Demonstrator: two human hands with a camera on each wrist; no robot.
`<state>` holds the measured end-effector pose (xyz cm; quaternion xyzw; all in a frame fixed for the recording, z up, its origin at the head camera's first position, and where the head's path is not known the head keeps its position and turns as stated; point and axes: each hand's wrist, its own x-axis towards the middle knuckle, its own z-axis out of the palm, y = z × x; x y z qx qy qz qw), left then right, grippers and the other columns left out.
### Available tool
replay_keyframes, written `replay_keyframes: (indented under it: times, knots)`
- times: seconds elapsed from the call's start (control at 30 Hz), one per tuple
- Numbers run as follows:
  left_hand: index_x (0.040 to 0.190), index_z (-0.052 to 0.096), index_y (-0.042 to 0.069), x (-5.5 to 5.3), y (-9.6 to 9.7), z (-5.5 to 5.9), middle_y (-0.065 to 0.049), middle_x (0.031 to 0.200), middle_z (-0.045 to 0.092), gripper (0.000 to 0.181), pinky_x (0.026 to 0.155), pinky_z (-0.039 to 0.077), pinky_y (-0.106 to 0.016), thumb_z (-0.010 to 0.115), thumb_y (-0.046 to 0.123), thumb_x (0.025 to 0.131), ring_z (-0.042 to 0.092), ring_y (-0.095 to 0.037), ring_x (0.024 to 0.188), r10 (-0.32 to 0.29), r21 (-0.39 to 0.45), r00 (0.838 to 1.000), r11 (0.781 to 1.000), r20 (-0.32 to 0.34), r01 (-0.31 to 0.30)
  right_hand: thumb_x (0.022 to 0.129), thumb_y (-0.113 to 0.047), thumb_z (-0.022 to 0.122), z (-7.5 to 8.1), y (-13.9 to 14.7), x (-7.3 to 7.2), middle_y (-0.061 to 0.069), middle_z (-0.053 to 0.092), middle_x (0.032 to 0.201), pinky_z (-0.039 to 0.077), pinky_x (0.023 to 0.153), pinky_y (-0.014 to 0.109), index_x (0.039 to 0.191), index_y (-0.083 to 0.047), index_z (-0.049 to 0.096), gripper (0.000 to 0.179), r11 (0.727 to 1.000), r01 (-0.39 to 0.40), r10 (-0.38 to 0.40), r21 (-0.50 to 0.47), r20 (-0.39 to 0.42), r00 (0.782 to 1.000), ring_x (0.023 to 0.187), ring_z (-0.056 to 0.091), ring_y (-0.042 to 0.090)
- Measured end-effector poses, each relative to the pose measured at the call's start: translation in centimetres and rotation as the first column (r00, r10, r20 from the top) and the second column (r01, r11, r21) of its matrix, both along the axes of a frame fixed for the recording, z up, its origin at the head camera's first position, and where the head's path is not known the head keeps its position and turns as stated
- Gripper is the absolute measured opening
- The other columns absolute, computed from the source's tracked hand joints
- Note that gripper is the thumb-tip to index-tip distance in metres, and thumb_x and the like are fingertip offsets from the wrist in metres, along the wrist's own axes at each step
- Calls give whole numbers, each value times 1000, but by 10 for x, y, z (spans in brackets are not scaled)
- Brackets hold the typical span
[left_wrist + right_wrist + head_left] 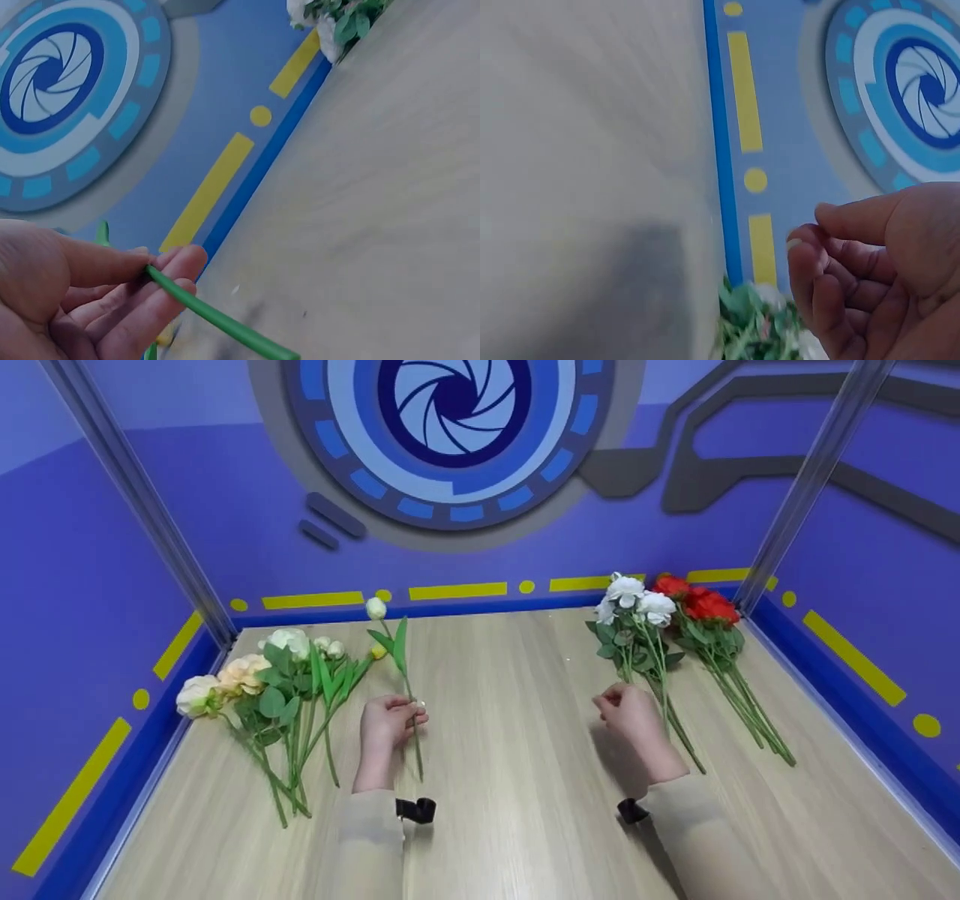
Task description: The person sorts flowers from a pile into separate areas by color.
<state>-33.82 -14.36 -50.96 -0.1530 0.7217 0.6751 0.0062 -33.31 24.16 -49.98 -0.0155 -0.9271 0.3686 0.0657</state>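
Observation:
My left hand (388, 721) pinches the green stem of a white tulip (376, 609) between thumb and fingers. The tulip's bud points toward the back wall, and its stem end (247, 337) sticks out past the fingertips in the left wrist view. My right hand (631, 716) hovers over the table just in front of the white roses (626, 600). Its fingers (804, 274) are loosely curled with nothing between them and the thumb. Part of the white roses' stems is hidden behind this hand.
Left of my left hand lies a bunch of cream and peach flowers (244, 673) with several tulips, among them a yellow tulip (378, 650). Red flowers (709, 606) lie at the far right. Blue panel walls (480, 562) enclose the wooden table (510, 750) at the back and sides.

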Motion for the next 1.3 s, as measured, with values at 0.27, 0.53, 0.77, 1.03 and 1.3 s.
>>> replay_keyframes:
  times: [0.27, 0.53, 0.77, 1.03, 1.3]
  knots:
    - [121, 66, -9, 6, 43, 9, -20, 99, 79, 25, 66, 61, -24, 63, -2, 97, 77, -14, 78, -109, -9, 991, 994, -81, 108, 98, -10, 67, -12, -55, 15, 10, 73, 77, 52, 57, 24, 92, -2, 73, 11, 972, -122, 134, -200, 44, 990, 62, 63, 12]
    - [117, 64, -12, 16, 92, 9, -24, 104, 77, 23, 78, 64, -31, 67, -2, 96, 79, -21, 88, -256, 99, 953, 957, -159, 274, 98, -11, 69, -23, -102, 38, 10, 77, 91, 57, 68, 27, 102, 0, 74, 13, 862, -219, 300, -458, 112, 947, 76, 69, 13]
    - [111, 65, -13, 24, 115, 1, -24, 99, 78, 18, 73, 64, -30, 68, -4, 95, 80, -25, 88, -269, 121, 933, 945, -239, 304, 94, -6, 72, -32, -116, 44, 0, 74, 80, 51, 61, 19, 99, 9, 74, 16, 812, -206, 306, -546, 97, 947, 67, 62, 6]
    - [108, 67, -9, 27, 123, -2, -19, 94, 79, 18, 70, 63, -27, 72, 0, 94, 79, -20, 85, -231, 48, 944, 967, -237, 249, 90, -1, 75, -31, -114, 45, 11, 77, 81, 55, 61, 18, 94, 10, 70, 13, 821, -211, 277, -531, 46, 960, 67, 66, 5]
    - [115, 69, -8, 20, 97, 1, -20, 98, 77, 23, 74, 62, -28, 69, 7, 97, 77, -22, 86, -258, -141, 943, 963, -211, 231, 90, 1, 75, -27, -106, 38, 7, 76, 77, 57, 63, 20, 92, 7, 70, 8, 831, -131, 220, -540, 104, 970, 68, 69, 7]
